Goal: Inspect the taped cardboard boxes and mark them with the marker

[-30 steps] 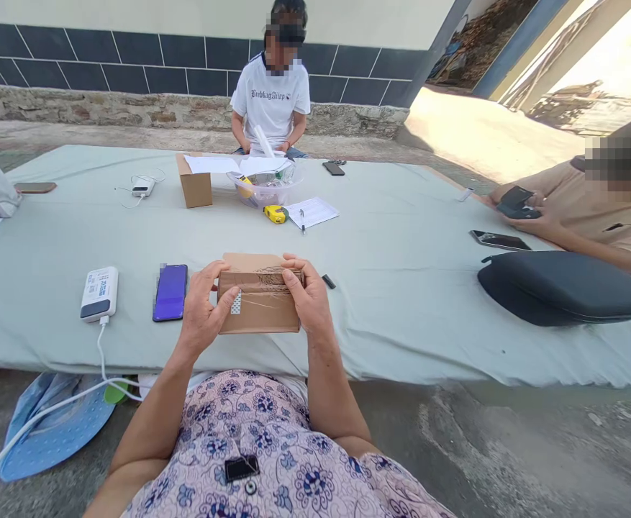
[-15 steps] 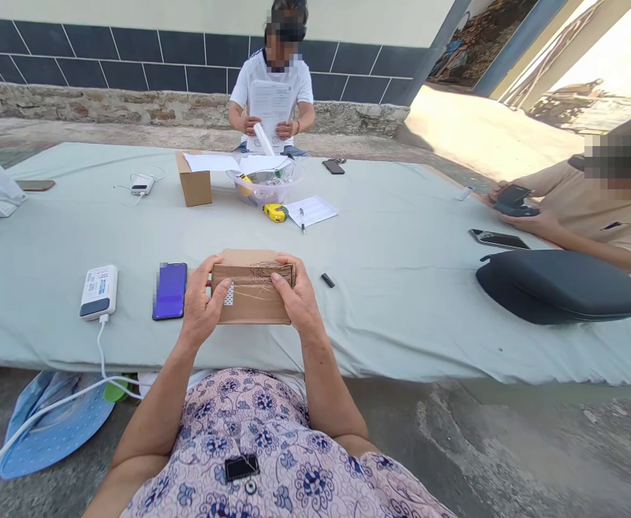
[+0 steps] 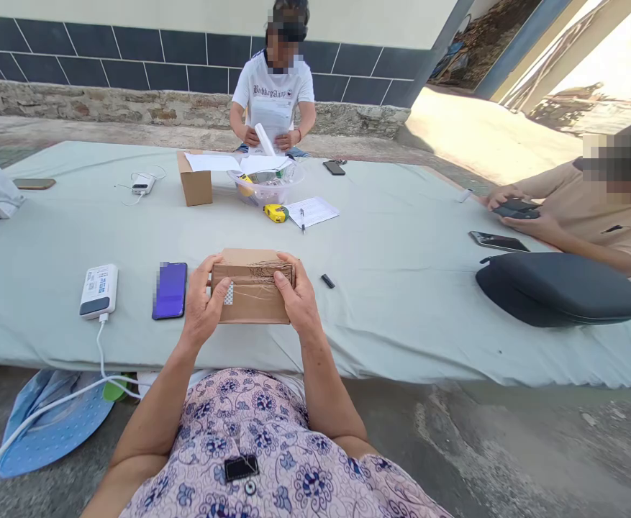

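Note:
A small brown cardboard box (image 3: 258, 306) is held between my two hands at the near edge of the table. My left hand (image 3: 204, 306) grips its left side, thumb on the face beside a patterned white label (image 3: 229, 293). On the opposite side my right hand (image 3: 297, 295) clasps the box, its thumb pressing near dark scribbled lines along the upper fold. The fingers behind the box are partly hidden. Left of the box lie a phone (image 3: 170, 290) with a blue screen and a white power bank (image 3: 98, 291) with a cable. A short black object (image 3: 327, 280) rests to the right.
Farther back on the cloth-covered table (image 3: 401, 216) are a plastic basket (image 3: 269, 193), a cardboard box (image 3: 196, 188), a yellow tape measure (image 3: 276, 213) and a paper with a pen (image 3: 315, 209). A black case (image 3: 560, 288) sits right. Two people are seated at the table.
My hands and the box stay almost still. The person across has lowered the papers, uncovering shirt lettering. The person at right has folded down the dark object in their hands.

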Tool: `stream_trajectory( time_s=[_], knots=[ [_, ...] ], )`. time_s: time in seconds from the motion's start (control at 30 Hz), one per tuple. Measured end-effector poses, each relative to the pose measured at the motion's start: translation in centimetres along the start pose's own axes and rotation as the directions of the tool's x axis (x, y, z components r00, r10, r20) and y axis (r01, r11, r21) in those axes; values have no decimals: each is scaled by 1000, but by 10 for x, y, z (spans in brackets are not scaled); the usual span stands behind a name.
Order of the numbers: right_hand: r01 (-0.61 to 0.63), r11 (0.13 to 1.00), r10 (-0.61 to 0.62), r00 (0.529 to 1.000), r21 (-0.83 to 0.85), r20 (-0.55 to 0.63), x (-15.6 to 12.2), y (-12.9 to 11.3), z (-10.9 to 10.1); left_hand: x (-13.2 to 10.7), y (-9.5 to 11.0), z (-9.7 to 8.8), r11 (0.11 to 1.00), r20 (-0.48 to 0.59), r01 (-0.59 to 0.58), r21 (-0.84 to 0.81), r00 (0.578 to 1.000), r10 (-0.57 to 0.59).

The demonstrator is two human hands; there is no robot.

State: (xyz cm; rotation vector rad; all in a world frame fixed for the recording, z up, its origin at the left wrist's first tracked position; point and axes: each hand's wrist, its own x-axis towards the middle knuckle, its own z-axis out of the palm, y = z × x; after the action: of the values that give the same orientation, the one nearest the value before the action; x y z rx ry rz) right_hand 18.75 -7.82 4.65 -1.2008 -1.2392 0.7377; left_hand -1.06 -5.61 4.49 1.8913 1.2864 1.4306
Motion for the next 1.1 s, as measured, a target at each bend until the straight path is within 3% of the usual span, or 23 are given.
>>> stream_trajectory(
  time_s=[0.07,0.13,0.2,0.23,0.27,0.4,0.6,0.73,0.93,1.0,1.1],
  knots=[
    [-2,998,0,1000,68,18,5,12,-5,1,-2,-2,1000,4,6,-2,1000,-6],
    [-35,996,38,998,83,-40,14,30,-11,2,-4,-3,1000,6,8,-9,1000,-8],
    [-95,979,71,989,-183,-131,25,50,-19,2,-5,-4,1000,5,5,-14,1000,-5],
    [-143,921,88,982,-362,-165,30,60,-22,2,-5,-4,1000,4,3,-14,1000,-3],
    [-180,891,112,977,-417,-182,34,69,-24,2,-5,-4,1000,4,1,-13,1000,-1],
    [-301,795,215,952,-527,-220,38,93,-25,2,-5,-5,1000,13,3,-30,1000,-3],
    [-388,729,311,921,-563,-232,33,101,-22,3,-4,-7,1000,12,5,-22,1000,-5],
    [-412,755,328,911,-510,-251,31,100,-25,2,-5,-6,1000,8,-6,-29,1000,6],
    [-340,884,300,939,-320,-170,28,90,-29,1,-3,-4,999,3,4,-44,1000,-4],
    [-291,940,268,953,-176,-144,26,79,-29,1,-2,-5,999,8,11,-50,1000,-10],
    [-90,985,119,972,148,-201,20,52,-29,2,1,-6,998,19,17,-66,1000,-15]
  ],
)
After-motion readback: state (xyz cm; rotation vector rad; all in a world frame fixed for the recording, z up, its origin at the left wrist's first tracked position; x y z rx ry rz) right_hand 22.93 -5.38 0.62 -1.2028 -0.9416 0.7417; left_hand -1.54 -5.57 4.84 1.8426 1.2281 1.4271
